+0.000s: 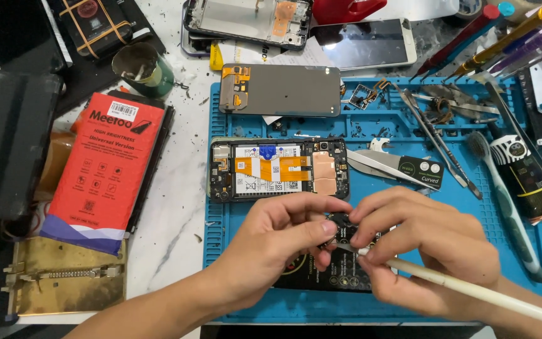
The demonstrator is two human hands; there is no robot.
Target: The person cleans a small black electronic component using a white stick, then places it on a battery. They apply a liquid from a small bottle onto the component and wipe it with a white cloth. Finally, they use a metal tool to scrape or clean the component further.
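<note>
My left hand (280, 242) pinches a small black part (341, 227) between thumb and fingers, low on the blue work mat (221, 251). My right hand (425, 248) grips a long white-handled tool (472, 292) whose tip meets that black part. Just behind both hands lies an opened phone (280, 169) with its back off, showing an orange flex cable, a white-labelled battery and a copper patch. A dark card (312, 276) lies under my hands, mostly hidden.
A grey screen panel (280, 90) lies at the mat's far edge. Curved tweezers (396, 166), a toothbrush (503, 194) and several screwdrivers (503, 41) lie right. A red package (105, 169) and a brass jig (64, 282) sit left. Another phone frame (249, 22) lies at the back.
</note>
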